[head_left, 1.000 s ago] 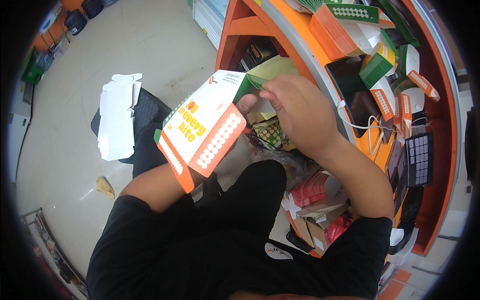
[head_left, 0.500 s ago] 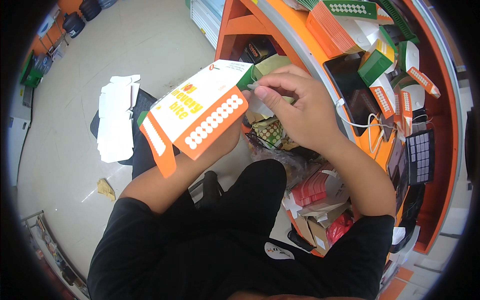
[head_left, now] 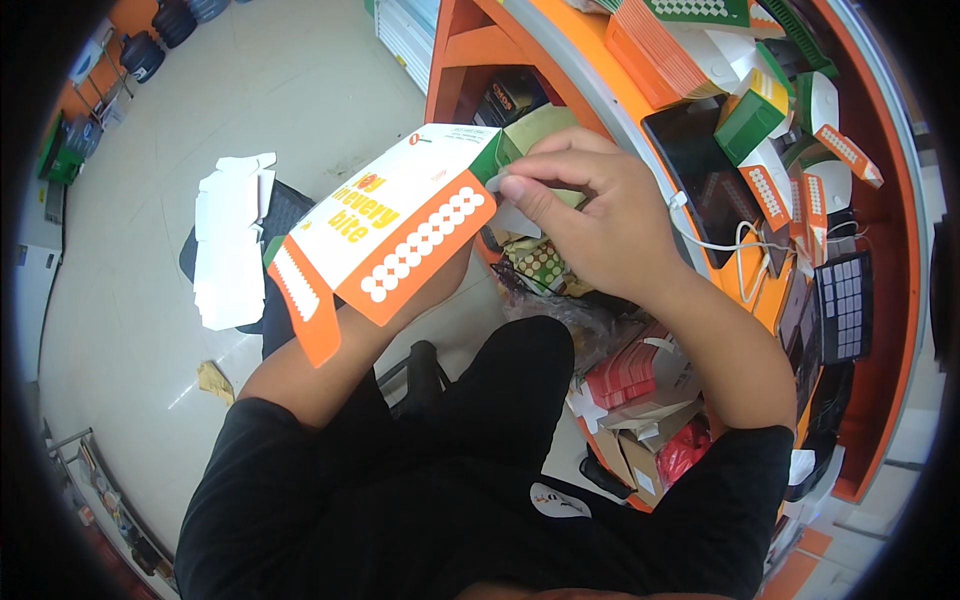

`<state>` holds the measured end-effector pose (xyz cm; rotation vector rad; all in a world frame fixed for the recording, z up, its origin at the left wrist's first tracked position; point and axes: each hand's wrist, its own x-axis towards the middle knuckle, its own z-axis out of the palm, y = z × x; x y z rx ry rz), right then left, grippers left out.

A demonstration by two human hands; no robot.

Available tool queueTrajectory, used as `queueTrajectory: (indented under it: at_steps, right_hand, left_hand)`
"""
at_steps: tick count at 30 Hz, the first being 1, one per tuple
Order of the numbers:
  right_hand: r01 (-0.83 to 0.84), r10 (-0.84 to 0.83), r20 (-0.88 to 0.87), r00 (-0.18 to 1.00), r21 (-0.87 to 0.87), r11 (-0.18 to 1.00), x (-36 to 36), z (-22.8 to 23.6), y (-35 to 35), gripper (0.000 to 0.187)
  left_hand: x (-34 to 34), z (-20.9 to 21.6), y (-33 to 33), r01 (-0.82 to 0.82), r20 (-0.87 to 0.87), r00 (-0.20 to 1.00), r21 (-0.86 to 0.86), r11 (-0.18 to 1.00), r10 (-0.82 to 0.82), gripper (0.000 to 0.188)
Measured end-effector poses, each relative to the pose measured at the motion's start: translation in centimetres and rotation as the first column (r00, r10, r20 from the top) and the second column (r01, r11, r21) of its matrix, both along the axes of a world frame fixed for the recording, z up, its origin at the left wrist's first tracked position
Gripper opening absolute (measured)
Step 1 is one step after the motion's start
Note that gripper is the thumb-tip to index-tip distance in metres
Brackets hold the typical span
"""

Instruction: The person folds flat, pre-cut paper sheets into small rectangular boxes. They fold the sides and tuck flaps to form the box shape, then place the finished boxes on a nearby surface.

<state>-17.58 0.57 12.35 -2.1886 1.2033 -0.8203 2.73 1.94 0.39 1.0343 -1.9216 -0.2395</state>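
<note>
A partly folded cardboard food box [head_left: 400, 190], white on top with orange and green sides, is tilted in front of me. An orange end flap [head_left: 318, 335] hangs loose at its near left end. My left hand [head_left: 452, 285] holds the box from beneath; its fingers are hidden behind the card. At the box's far right end, by the green side, my right hand [head_left: 590, 205] pinches a small pale tab [head_left: 496, 182] between thumb and forefinger. Whether that tab belongs to the box I cannot tell.
Flat white carton blanks [head_left: 230, 245] lie on a dark seat at left. On the orange counter [head_left: 600, 65] at right are stacked orange cartons [head_left: 650, 55], folded boxes, a dark tablet [head_left: 690, 170], white cables and a keypad [head_left: 842, 310]. Shelves below hold red cartons [head_left: 625, 380] and plastic bags.
The box has shifted slightly left, and its loose orange flap hangs a little lower. My right hand has moved slightly left with it, still pinching at the end.
</note>
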Motion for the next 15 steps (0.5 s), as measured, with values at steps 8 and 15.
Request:
queueTrajectory:
  at_steps: [8, 15]
  right_hand:
    - [0.039, -0.043, -0.035, 0.998, -0.115, 0.993, 0.0, -0.4, 0.0, 0.017]
    - [0.056, -0.065, -0.044, 0.997, -0.183, 0.981, 0.4, -0.1, 0.3, 0.015]
  left_hand:
    - [-0.2, -0.2, 0.4, 0.301, -0.436, 0.896, 0.441, 0.845, -0.091, 0.034]
    - [-0.2, -2.3, -0.3, 0.811, -0.887, 0.297, 0.43, 0.396, 0.354, 0.046]
